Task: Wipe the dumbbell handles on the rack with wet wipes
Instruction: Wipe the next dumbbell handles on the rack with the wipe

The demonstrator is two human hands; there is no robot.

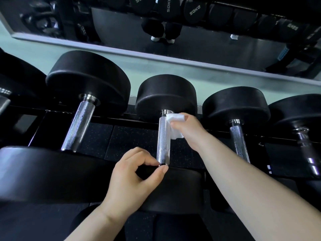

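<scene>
The left hand [133,174] pinches thumb and fingertips at the near end of the knurled chrome dumbbell handle [163,140], steadying it. Just beyond, the right hand [187,131] clasps a folded white wet wipe [174,119] against the handle's far end; wrapping the wipe fully around and drawing it toward the pinch would likely clean best.

A wall mirror [191,54] above the speckled black floor [132,136] reflects legs in white shoes [162,39].
</scene>
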